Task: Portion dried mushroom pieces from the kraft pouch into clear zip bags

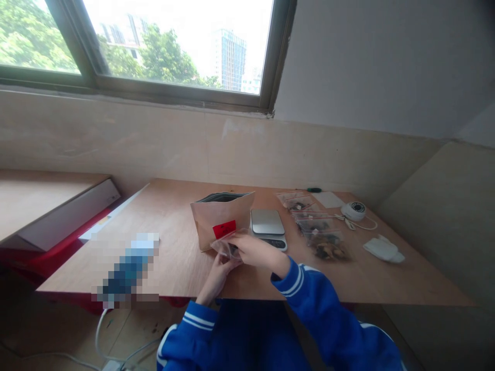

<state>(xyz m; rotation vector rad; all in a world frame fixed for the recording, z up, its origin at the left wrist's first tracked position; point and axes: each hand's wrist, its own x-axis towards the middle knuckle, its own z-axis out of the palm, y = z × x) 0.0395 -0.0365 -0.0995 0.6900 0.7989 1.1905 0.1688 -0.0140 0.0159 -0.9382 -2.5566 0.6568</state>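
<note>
Near six o'clock from the brown pouch, a clear plastic bag is being handled now, pinched from below by the left hand and gripped along its top by the right hand. Work on that top edge seems in hand; next, a steady lower grip is called for. Crinkled, see-through film is seen, something dark seemingly within.

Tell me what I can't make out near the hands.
Head view throughout:
Contents of the clear bag: partly covered by the right hand.
Lower inside of the paper bag: hidden by its front.
Display on the scale: too small.
Marks on the red label: too small.
</note>
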